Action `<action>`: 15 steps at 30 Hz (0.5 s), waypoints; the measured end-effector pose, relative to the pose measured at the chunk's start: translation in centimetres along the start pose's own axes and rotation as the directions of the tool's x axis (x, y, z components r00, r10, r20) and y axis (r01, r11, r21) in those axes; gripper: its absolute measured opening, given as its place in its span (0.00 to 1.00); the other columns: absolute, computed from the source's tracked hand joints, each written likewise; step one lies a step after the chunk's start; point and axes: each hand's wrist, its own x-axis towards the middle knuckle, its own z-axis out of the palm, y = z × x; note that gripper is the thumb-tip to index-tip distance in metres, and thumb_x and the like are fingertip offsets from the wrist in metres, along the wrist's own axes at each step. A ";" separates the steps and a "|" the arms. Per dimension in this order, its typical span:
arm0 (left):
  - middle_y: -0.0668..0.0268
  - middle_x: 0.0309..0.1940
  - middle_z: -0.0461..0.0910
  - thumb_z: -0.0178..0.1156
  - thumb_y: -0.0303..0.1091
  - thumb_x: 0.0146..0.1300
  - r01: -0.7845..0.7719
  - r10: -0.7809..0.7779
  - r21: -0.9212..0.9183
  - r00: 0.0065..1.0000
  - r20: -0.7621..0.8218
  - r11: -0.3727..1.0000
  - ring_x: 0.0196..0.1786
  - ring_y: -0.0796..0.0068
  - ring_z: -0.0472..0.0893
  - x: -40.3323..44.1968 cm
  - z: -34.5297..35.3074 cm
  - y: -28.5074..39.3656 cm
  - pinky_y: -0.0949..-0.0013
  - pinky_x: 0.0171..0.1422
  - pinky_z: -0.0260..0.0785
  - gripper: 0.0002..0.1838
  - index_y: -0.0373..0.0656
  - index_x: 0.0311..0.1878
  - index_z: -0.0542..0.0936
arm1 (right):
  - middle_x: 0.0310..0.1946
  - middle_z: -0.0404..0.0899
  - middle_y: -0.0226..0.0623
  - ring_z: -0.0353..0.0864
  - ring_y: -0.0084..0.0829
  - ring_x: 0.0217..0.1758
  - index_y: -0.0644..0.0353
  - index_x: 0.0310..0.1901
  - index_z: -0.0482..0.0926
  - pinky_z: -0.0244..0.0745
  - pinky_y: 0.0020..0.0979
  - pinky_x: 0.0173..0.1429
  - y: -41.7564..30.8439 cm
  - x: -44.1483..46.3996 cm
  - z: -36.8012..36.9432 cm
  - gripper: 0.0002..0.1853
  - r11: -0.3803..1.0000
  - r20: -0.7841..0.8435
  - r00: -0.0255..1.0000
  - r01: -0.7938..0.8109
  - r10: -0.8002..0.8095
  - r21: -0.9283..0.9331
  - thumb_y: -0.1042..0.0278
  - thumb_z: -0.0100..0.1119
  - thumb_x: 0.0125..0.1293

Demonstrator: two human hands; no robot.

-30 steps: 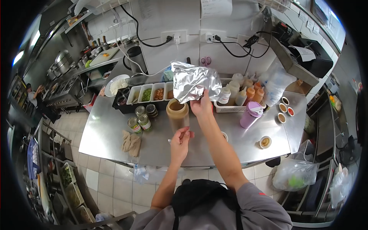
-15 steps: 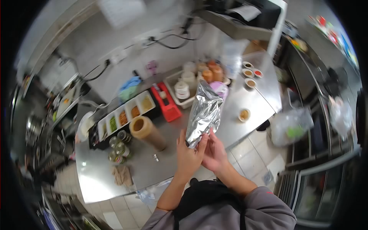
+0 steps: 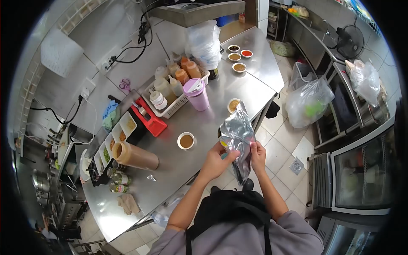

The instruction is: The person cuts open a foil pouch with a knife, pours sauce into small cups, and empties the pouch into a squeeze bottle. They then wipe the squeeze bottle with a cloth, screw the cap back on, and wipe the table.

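Both hands on the silver pouch [image 3: 236,138] here: left hand [image 3: 216,161] pinching its eight o'clock side, right hand [image 3: 257,157] gripping at four, the pouch straddling the counter's [image 3: 212,123] near edge in this view. And there's the danger! Slick-looking foil, floor tiles [image 3: 278,157] toward five o'clock: should a thumb slip, it could drop. Open or sealed? Can't tell; if open, a hard squeeze could spill it. Up at twelve, its tip overlaps a sauce cup [image 3: 232,103], so a swing might knock that. Out towards nine, the uncapped bottle [image 3: 138,156] looks tall enough to topple if bumped.
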 end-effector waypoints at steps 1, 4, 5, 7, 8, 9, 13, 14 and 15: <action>0.60 0.43 0.76 0.62 0.37 0.55 -0.030 0.029 0.060 1.000 0.011 0.998 0.44 0.72 0.75 -0.4 0.5 -0.4 0.68 0.51 0.66 0.24 0.34 0.51 0.70 | 0.23 0.68 0.21 0.62 0.13 0.26 0.62 0.33 0.74 0.57 0.17 0.29 0.1 0.3 0.2 0.14 0.998 -0.036 0.999 0.009 -0.006 0.066 0.59 0.48 0.68; 0.54 0.49 0.73 0.64 0.43 0.52 0.108 -0.149 0.374 0.985 0.082 0.921 0.51 0.66 0.73 -1.8 2.0 -1.3 0.66 0.57 0.63 0.34 0.33 0.57 0.64 | 0.23 0.69 0.20 0.62 0.11 0.26 0.61 0.31 0.74 0.57 0.17 0.30 -1.2 1.2 0.8 0.12 0.975 -0.103 0.995 0.035 -0.012 0.217 0.61 0.50 0.67; 0.54 0.49 0.73 0.64 0.43 0.53 0.118 -0.154 0.387 0.986 0.063 0.914 0.52 0.66 0.73 -2.1 2.4 -3.2 0.66 0.57 0.63 0.34 0.32 0.57 0.64 | 0.24 0.69 0.20 0.63 0.11 0.26 0.61 0.32 0.74 0.57 0.17 0.30 -1.3 1.6 0.5 0.13 0.972 -0.095 0.995 0.030 -0.008 0.234 0.61 0.50 0.67; 0.56 0.41 0.76 0.61 0.42 0.56 0.125 -0.152 0.449 0.988 0.023 0.885 0.42 0.68 0.75 -2.5 2.8 -5.4 0.66 0.48 0.66 0.26 0.32 0.50 0.68 | 0.24 0.70 0.21 0.64 0.13 0.27 0.63 0.33 0.76 0.59 0.17 0.32 -1.3 1.7 0.2 0.14 0.949 -0.078 0.996 -0.018 0.045 0.315 0.61 0.49 0.67; 0.58 0.37 0.76 0.61 0.41 0.56 0.131 -0.154 0.468 0.988 0.012 0.874 0.39 0.70 0.74 -2.9 2.7 -5.5 0.67 0.45 0.66 0.23 0.33 0.47 0.69 | 0.24 0.70 0.22 0.65 0.13 0.27 0.64 0.33 0.76 0.60 0.18 0.32 -1.1 2.0 -0.4 0.14 0.956 -0.008 0.999 -0.030 0.034 0.290 0.60 0.49 0.67; 0.60 0.33 0.75 0.60 0.40 0.57 0.135 -0.153 0.485 0.988 -0.001 0.864 0.35 0.71 0.73 -3.3 2.2 -5.4 0.68 0.41 0.66 0.20 0.33 0.44 0.71 | 0.24 0.71 0.22 0.65 0.14 0.27 0.64 0.33 0.77 0.60 0.19 0.32 -0.5 2.4 -1.0 0.15 0.964 0.066 0.998 -0.038 0.021 0.264 0.60 0.48 0.67; 0.57 0.23 0.74 0.59 0.47 0.56 0.381 -0.321 0.532 0.925 -0.205 0.756 0.27 0.67 0.72 -7.6 -1.3 -4.3 0.65 0.35 0.65 0.21 0.33 0.26 0.75 | 0.25 0.73 0.30 0.70 0.22 0.29 0.64 0.35 0.78 0.66 0.21 0.36 0.9 8.5 -1.1 0.16 0.998 0.108 0.993 0.030 -0.036 0.057 0.56 0.56 0.61; 0.57 0.22 0.73 0.59 0.48 0.56 0.481 -0.384 0.513 0.876 -0.291 0.711 0.26 0.70 0.71 -9.1 -2.0 -3.5 0.66 0.35 0.65 0.23 0.34 0.21 0.75 | 0.26 0.74 0.31 0.72 0.23 0.30 0.64 0.36 0.78 0.67 0.22 0.37 1.1 9.6 -1.0 0.17 0.994 0.104 0.992 0.080 -0.072 -0.070 0.55 0.59 0.59; 0.58 0.25 0.74 0.60 0.45 0.56 0.392 -0.225 0.502 0.905 -0.362 0.771 0.28 0.74 0.72 -11.1 -2.8 -4.2 0.68 0.35 0.65 0.19 0.34 0.26 0.75 | 0.29 0.74 0.33 0.72 0.27 0.32 0.63 0.39 0.77 0.68 0.24 0.39 0.7 9.5 -0.5 0.19 0.970 0.177 0.968 0.202 -0.178 -0.132 0.54 0.61 0.55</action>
